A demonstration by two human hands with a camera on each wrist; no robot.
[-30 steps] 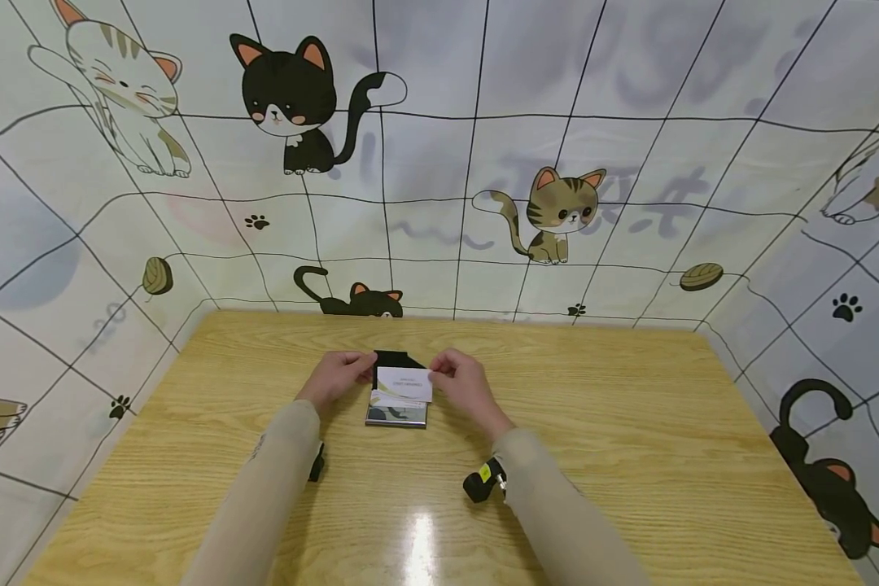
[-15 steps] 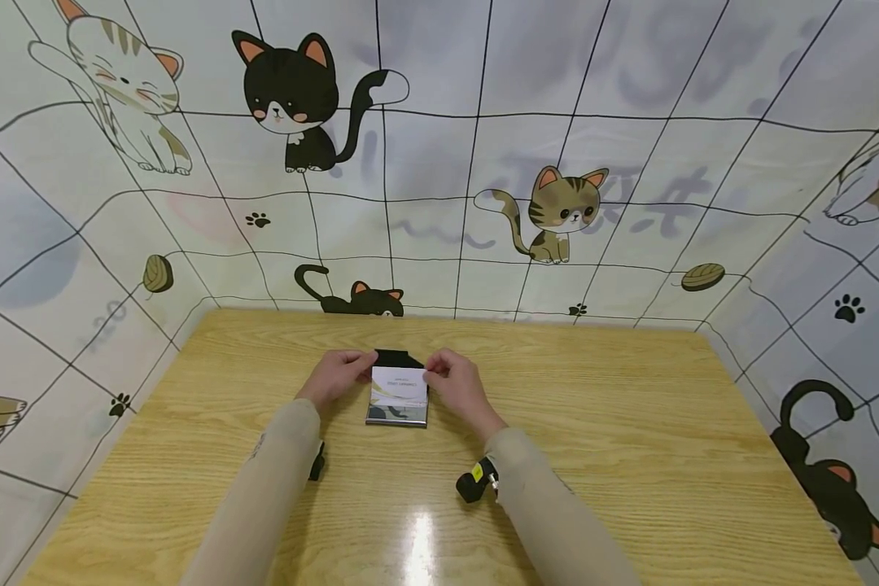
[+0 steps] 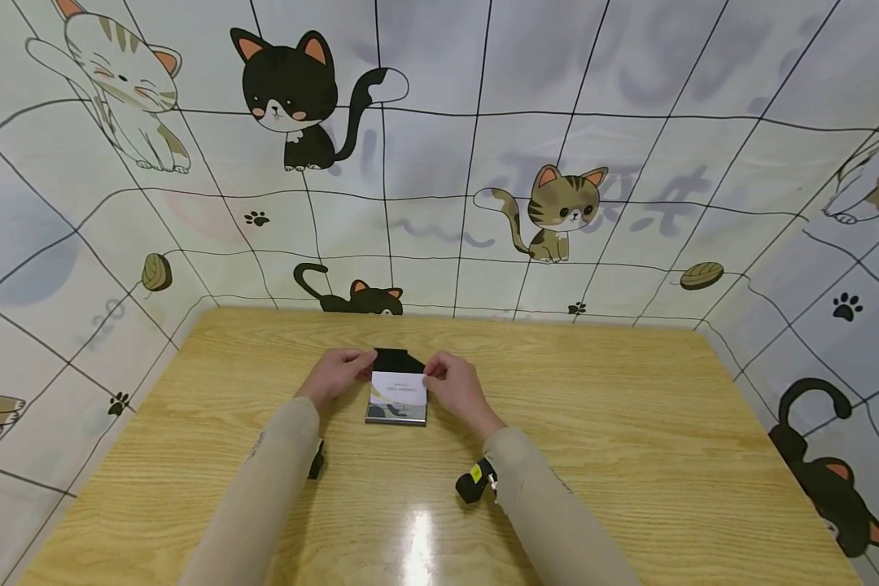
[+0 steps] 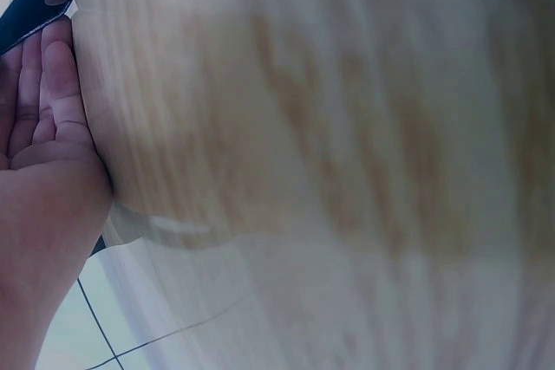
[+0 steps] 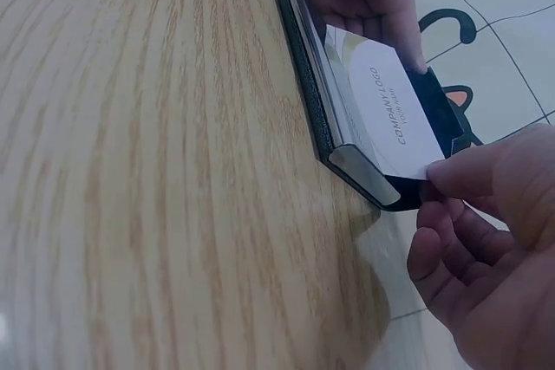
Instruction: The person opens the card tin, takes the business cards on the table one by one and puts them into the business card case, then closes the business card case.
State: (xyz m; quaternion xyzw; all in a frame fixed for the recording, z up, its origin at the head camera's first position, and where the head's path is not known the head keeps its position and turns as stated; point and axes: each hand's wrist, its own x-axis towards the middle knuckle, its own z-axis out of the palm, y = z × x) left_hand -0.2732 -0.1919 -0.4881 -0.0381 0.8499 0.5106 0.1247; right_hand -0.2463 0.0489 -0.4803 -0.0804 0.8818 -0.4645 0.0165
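Observation:
A black business card holder (image 3: 395, 415) with a shiny metal front lies on the table, its black flap (image 3: 391, 360) folded open at the far side. Partly inside it is a white business card (image 3: 399, 384), printed "COMPANY LOGO" in the right wrist view. My left hand (image 3: 334, 377) holds the holder by its far left side, thumb near the flap. With thumb and fingers, my right hand (image 5: 494, 240) pinches the card's far right corner. In the left wrist view, the left fingers (image 4: 61, 71) lie against the dark holder (image 4: 30, 10), mostly out of frame.
The wooden table (image 3: 630, 456) spreads around both forearms. A cat-patterned cloth wall (image 3: 439, 163) rises behind it and along both sides. Black wrist devices (image 3: 473, 483) hang under the sleeves.
My right hand has moved slightly left with the card, which was skewed over the holder's right edge. Now the card lies straight and sits deeper in the holder. The left hand stays in place.

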